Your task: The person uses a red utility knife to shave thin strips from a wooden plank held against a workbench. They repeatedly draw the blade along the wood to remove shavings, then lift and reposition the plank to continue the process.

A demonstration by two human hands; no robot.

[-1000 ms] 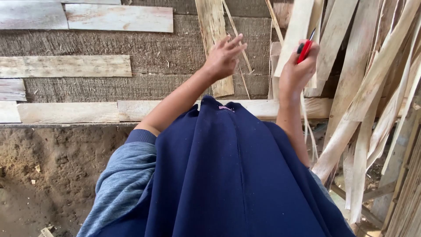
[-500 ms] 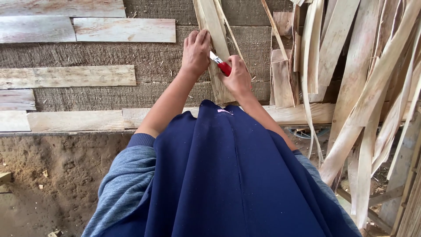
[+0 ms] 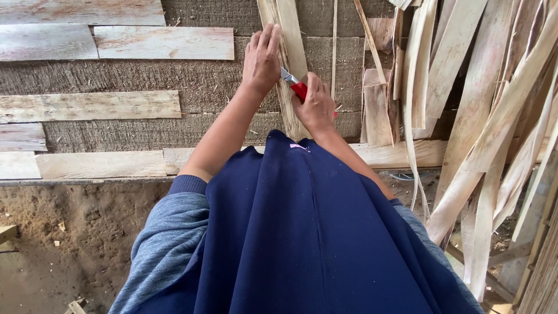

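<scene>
My left hand [image 3: 261, 58] lies spread flat on the pale upright wooden slat [image 3: 289, 70] while my right hand [image 3: 317, 104] (grip pinching the red-handled knife [image 3: 295, 85]) scores beside it.

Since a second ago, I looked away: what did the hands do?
The right hand brought the red-handled knife from the leaning strips across to the upright wooden slat. The left hand slid up and flattened on it. The wall planks stayed put.
</scene>
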